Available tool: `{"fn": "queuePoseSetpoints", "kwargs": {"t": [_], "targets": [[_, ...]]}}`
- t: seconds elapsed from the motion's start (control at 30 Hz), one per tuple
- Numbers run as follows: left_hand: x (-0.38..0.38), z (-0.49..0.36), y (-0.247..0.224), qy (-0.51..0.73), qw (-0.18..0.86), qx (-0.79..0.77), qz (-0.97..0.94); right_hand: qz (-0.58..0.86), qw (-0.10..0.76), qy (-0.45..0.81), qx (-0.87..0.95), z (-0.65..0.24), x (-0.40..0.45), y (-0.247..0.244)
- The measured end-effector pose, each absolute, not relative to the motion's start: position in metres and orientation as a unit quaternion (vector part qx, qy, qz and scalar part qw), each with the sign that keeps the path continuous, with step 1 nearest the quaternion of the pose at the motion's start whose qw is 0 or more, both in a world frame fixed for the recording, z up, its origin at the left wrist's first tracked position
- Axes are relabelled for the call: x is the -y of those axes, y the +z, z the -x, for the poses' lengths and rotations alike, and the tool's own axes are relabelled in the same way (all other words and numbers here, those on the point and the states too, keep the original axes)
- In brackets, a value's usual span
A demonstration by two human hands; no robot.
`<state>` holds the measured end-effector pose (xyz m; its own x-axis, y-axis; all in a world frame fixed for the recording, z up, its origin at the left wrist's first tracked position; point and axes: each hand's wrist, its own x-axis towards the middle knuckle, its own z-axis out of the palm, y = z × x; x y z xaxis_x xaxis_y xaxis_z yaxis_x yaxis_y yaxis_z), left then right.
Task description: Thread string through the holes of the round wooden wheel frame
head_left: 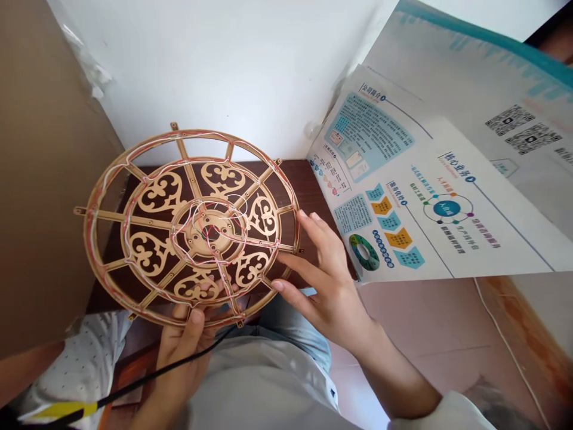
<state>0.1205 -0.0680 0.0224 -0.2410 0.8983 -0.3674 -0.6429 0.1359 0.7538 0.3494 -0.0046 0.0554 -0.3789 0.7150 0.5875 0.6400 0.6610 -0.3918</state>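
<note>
A round gold openwork frame [193, 239] with spokes, rings and scroll ornaments is held up in front of me, tilted. Red and white wires run along its rings and lie loosely coiled around the hub. My left hand [188, 334] grips the lower rim, thumb on the near face and fingers behind. At the right edge, my right hand [324, 275] has its fingers spread; the fingertips are at the rim, and whether they press on it I cannot tell. Below the frame lies a dark brown tabletop [316, 194].
Printed white panels [403, 179] stand to the right, and a brown board [49, 167] rises at the left. A white wall [233, 71] is behind. A black cable [156, 373] with yellow tape crosses my left forearm. Another person's dotted sleeve [85, 364] shows lower left.
</note>
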Motion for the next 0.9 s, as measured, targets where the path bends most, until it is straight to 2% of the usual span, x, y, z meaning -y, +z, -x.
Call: {"fn": "queuePoseSetpoints", "kwargs": {"t": [0.13,0.37,0.47,0.63,0.77,0.9], "targets": [[0.072,-0.119,0.014,0.647,0.601,-0.446,-0.149,0.426,0.408,0.107,0.801,-0.337,0.007,0.051],[0.075,-0.108,-0.003,0.627,0.618,-0.439,-0.180,0.448,0.436,0.105,0.773,-0.323,0.015,0.042],[0.073,-0.108,-0.003,0.631,0.610,-0.440,-0.191,0.460,0.492,0.119,0.730,-0.325,0.019,0.044],[0.068,-0.108,-0.003,0.634,0.602,-0.443,-0.200,0.428,0.609,0.272,0.610,-0.333,0.026,0.043],[0.068,-0.105,-0.005,0.635,0.604,-0.440,-0.194,0.378,0.637,0.359,0.567,-0.338,0.026,0.032],[0.069,-0.107,0.005,0.636,0.618,-0.430,-0.168,0.413,0.643,0.404,0.502,-0.340,0.013,0.019]]}}
